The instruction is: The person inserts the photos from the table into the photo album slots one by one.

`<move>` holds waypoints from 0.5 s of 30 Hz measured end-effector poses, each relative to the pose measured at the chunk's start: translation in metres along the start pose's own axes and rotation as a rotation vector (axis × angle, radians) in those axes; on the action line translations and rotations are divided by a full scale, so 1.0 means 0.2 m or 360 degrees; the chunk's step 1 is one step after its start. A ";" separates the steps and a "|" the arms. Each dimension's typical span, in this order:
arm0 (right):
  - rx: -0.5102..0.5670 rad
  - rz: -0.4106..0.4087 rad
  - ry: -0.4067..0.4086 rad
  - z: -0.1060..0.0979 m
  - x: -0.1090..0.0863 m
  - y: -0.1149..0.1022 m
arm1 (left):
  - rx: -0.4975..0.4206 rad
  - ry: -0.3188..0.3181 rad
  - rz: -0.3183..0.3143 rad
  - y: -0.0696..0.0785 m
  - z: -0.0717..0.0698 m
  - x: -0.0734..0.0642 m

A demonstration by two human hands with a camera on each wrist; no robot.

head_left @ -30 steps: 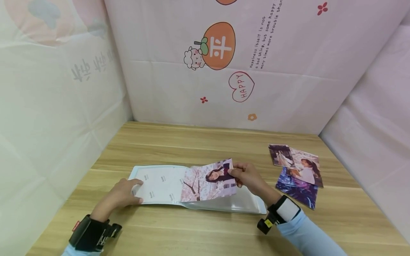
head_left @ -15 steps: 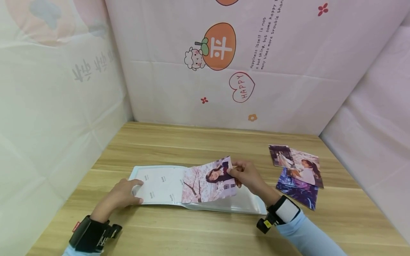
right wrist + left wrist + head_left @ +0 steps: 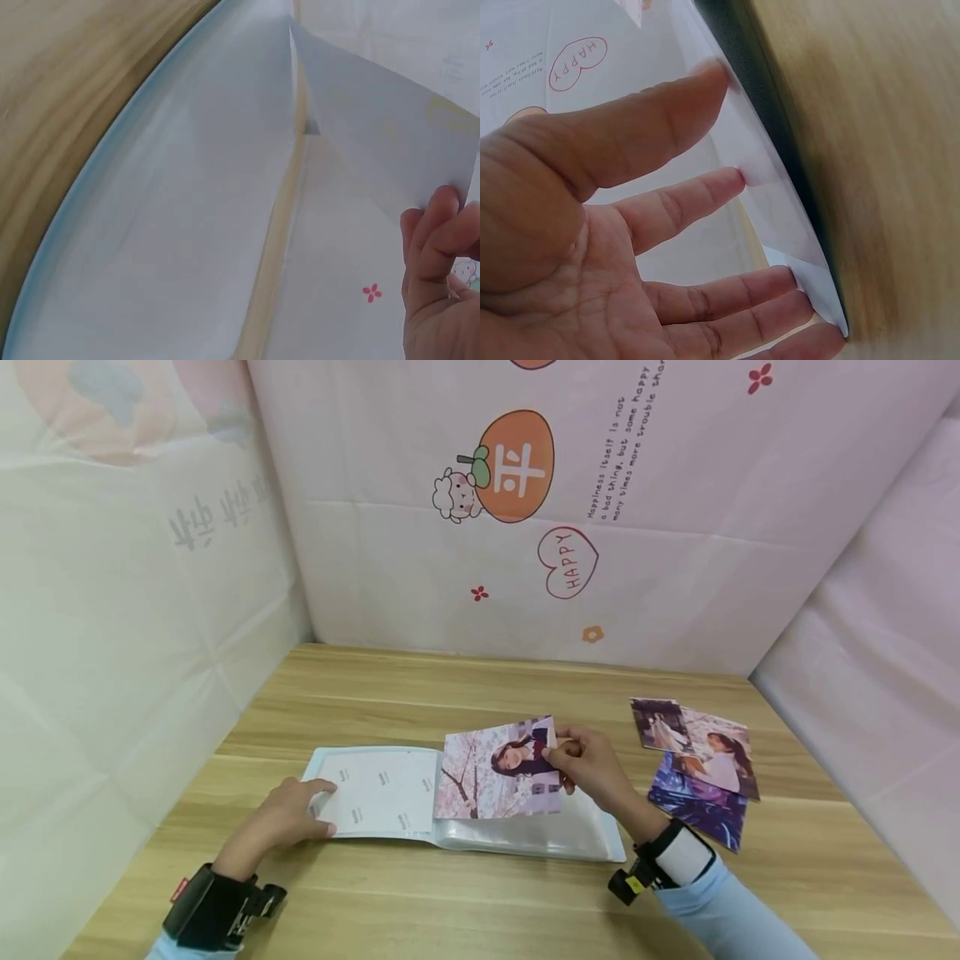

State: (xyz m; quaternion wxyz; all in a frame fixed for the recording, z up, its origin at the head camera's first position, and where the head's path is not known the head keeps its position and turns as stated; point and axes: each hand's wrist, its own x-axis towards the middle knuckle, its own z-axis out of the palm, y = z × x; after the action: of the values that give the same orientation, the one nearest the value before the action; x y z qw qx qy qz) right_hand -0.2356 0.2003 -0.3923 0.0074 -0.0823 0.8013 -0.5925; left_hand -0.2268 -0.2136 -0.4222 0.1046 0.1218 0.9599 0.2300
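A photo album (image 3: pixel 378 793) with a pale blue cover lies open on the table, its left page white with small grey print. My left hand (image 3: pixel 285 814) rests on that page's left edge; the left wrist view shows its fingers (image 3: pixel 682 206) extended, tips at the page. Between thumb and fingers, my right hand (image 3: pixel 596 768) pinches the right end of a photo (image 3: pixel 480 781) of a long-haired person beside pink blossoms. The photo is held over the clear right-hand pocket (image 3: pixel 577 835). In the right wrist view the photo's pale back (image 3: pixel 382 105) shows, raised from the album.
To the right lie several overlapping photos: a small dark one (image 3: pixel 654 725), a pink blossom one (image 3: pixel 716 752) and a blue-purple one (image 3: pixel 693 802). White printed cloth (image 3: pixel 420 577) walls the wooden table (image 3: pixel 450 910) at the back and both sides.
My right hand has lifted the photo slightly up and to the right, so its left end no longer overlaps the white page. My left hand has stayed put.
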 end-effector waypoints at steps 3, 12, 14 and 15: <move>-0.0020 -0.0005 -0.0045 0.03 -0.01 -0.01 | 0.0007 0.0003 -0.0006 0.00 0.00 0.00; -0.0025 0.0103 -0.0046 0.05 -0.03 -0.01 | -0.0019 -0.0011 -0.0014 0.01 -0.01 -0.01; -0.0070 0.0066 0.0011 0.03 -0.03 -0.02 | -0.0015 -0.0007 -0.0009 0.01 -0.01 -0.01; -0.0098 0.0043 0.0035 0.03 -0.03 -0.03 | -0.0011 -0.0007 -0.0002 0.01 -0.01 -0.01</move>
State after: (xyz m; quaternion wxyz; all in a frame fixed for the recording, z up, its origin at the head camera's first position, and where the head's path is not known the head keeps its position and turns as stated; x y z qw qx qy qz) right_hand -0.2277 0.1945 -0.3884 0.0041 -0.0651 0.8202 -0.5683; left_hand -0.2253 -0.2141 -0.4185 0.1074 0.1212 0.9589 0.2331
